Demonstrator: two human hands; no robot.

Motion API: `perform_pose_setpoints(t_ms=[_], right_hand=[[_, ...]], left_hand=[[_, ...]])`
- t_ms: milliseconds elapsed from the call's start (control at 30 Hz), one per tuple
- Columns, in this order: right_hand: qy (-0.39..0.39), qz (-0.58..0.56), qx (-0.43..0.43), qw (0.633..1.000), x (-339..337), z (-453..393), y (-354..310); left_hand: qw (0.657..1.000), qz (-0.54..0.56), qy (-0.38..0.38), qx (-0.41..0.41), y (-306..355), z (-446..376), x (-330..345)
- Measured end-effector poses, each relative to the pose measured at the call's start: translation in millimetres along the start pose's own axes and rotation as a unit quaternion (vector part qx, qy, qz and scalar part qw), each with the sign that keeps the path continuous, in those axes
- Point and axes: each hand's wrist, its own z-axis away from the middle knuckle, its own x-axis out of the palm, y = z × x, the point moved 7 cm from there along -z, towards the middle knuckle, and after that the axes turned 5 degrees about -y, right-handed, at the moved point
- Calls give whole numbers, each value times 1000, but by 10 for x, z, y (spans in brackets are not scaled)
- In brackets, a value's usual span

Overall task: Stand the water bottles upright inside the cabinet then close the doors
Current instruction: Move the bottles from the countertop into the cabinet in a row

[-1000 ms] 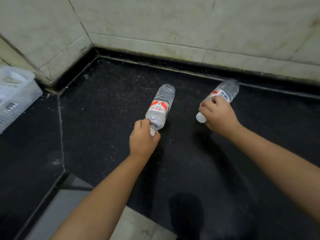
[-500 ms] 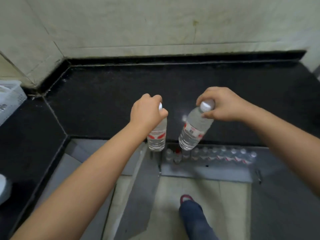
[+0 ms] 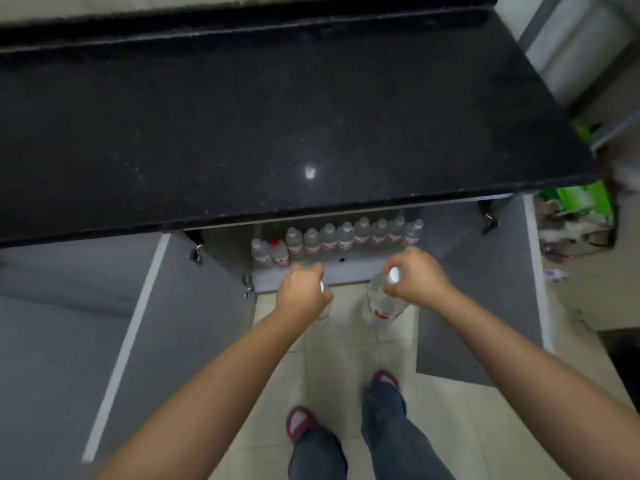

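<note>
My left hand [image 3: 303, 292] grips a clear water bottle [image 3: 325, 311] by its neck; my hand hides most of that bottle. In my right hand [image 3: 414, 277] hangs a second clear bottle [image 3: 379, 304] with a red label, held at its white cap. Both bottles hang upright over the tiled floor, just in front of the open cabinet [image 3: 332, 273] under the black counter. A row of several upright bottles [image 3: 337, 239] stands along the cabinet's front edge. The left door [image 3: 194, 306] and the right door [image 3: 481, 289] are swung open.
The black stone counter [image 3: 277, 126] overhangs the cabinet. My feet in red slippers [image 3: 301, 422] stand on the pale tiles in front. Green packaging and clutter [image 3: 581, 209] lie on the floor to the right of the counter.
Both hands have carried the bottles from the countertop down past its edge to cabinet level. My view has tipped downward, showing the open doors and the floor.
</note>
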Motion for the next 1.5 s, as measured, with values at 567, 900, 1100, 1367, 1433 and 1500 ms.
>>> perform_pose_setpoints(t_ms=[567,900,1100,1367,1433,1500], right_hand=[[94,-35,99,990,1543,-2886,2000],[4,236,-126,963,2146,-3811,2038],[67,182,-88,977,2010,-3787,2088],[92,201,-3,975,1985,-3913,2213],[68,216,-24,974,1946,-3960,2207],[39,230,-60,971,1922,-3948,2218]], left_hand=[[999,-10,11,29,60,-2972,1775],[970,-161,95,153,-142,-3892,2374],[968,-123,59,210,3,-3975,2340],[979,-65,112,155,-67,-4017,2401],[978,-69,125,149,-62,-4035,2416],[977,-66,135,152,-69,-4049,2410]])
